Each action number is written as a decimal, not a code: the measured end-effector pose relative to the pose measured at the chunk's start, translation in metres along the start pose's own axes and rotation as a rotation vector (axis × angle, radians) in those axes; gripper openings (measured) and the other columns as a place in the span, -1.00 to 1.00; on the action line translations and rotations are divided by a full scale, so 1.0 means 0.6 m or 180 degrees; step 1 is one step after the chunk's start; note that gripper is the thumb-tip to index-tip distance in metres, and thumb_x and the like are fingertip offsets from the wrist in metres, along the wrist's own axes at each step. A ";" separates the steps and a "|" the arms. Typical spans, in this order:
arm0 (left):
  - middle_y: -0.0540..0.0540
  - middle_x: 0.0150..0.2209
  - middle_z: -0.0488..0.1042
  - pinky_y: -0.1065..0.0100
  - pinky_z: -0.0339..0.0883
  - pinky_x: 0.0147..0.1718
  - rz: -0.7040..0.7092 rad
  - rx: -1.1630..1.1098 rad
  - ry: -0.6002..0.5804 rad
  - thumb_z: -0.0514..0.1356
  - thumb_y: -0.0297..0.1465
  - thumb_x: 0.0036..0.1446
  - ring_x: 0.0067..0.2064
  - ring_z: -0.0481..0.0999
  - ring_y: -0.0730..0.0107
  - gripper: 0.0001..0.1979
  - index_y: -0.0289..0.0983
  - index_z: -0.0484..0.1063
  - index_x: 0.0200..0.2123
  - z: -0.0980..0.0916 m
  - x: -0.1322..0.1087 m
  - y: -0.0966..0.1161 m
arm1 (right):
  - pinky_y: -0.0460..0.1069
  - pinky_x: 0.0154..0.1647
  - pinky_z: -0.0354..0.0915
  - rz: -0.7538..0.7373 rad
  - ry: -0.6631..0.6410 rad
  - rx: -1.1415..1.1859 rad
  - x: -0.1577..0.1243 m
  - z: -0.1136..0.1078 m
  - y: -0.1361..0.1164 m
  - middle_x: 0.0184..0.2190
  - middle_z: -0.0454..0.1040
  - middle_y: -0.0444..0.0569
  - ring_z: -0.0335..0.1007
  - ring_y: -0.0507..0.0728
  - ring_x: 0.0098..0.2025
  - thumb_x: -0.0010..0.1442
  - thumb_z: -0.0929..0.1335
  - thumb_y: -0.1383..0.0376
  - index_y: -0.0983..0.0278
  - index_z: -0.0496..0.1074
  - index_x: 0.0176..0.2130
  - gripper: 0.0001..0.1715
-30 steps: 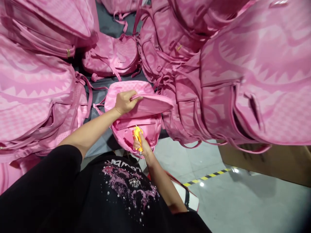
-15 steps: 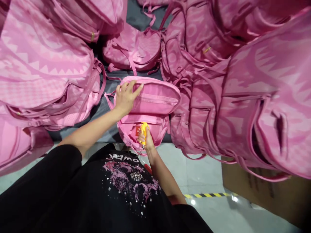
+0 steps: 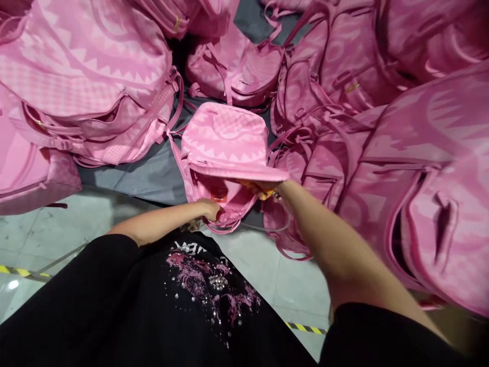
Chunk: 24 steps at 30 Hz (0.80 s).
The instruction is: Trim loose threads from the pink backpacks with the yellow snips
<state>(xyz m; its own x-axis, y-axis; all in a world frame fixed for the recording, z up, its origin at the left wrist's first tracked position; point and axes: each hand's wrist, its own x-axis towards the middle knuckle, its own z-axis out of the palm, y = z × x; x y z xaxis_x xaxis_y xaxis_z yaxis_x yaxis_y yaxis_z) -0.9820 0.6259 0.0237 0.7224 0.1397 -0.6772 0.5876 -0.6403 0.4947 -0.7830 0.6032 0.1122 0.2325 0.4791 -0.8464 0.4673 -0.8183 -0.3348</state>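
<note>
A small pink backpack (image 3: 225, 137) with a tooth pattern lies before me, unzipped, its front panel tipped over the opening. A red label (image 3: 219, 194) shows inside. My left hand (image 3: 211, 209) is closed on the bag's near rim. My right hand (image 3: 279, 190) reaches in under the panel from the right, and its fingers are mostly hidden. It holds a yellow air gun (image 3: 263, 190), of which only part shows below the panel edge. A clear hose (image 3: 280, 224) curves away from it.
Large pink backpacks stand at the left (image 3: 95, 76) and right (image 3: 412, 137), close to the small bag. Another small backpack (image 3: 244, 66) lies behind it. All rest on a grey cloth surface (image 3: 133, 171). Yellow-black tape (image 3: 305, 327) marks the tiled floor.
My left hand has moved from the raised panel down to the near rim. The panel has swung down towards me. My right hand has gone right and under it with the air gun.
</note>
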 end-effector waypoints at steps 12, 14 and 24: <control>-0.26 -0.17 0.62 0.28 0.36 -0.10 0.0018 0.0610 0.1119 0.04 -0.50 0.22 -0.07 0.61 0.16 -0.69 -0.29 0.58 -0.13 0.001 -0.066 -0.040 | -0.13 -0.53 0.09 0.0557 -0.1331 -0.1076 -0.068 -0.034 -0.031 -0.65 0.15 -0.24 0.05 -0.04 -0.65 0.39 0.21 -0.09 0.34 0.38 -0.39 -0.39; -0.22 -0.20 0.64 0.30 0.39 -0.15 0.0164 0.0672 0.1202 0.01 -0.45 0.26 -0.12 0.62 0.18 -0.69 -0.26 0.58 -0.18 0.013 -0.068 -0.042 | -0.14 -0.57 0.08 0.0493 -0.1294 -0.0868 -0.089 -0.024 -0.012 -0.67 0.13 -0.25 0.01 -0.06 -0.67 0.39 0.24 -0.03 0.33 0.36 -0.43 -0.44; -0.12 -0.11 0.64 0.09 0.41 0.13 0.0866 -0.1579 0.1519 0.17 0.04 0.07 0.03 0.57 0.01 -0.59 -0.10 0.63 -0.27 0.083 -0.102 -0.178 | -0.07 -0.54 0.29 -0.0362 0.0067 0.2526 -0.150 0.142 0.281 -0.58 0.40 -0.16 0.35 0.05 -0.59 0.14 0.39 -0.09 0.26 0.38 -0.22 -0.51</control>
<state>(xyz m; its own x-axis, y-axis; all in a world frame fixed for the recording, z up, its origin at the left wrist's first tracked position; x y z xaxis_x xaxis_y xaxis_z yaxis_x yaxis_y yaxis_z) -1.1070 0.6479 -0.0148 0.8795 0.4104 -0.2410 0.3792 -0.2983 0.8759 -0.7978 0.3951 0.0966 0.2395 0.5725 -0.7842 -0.2553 -0.7421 -0.6198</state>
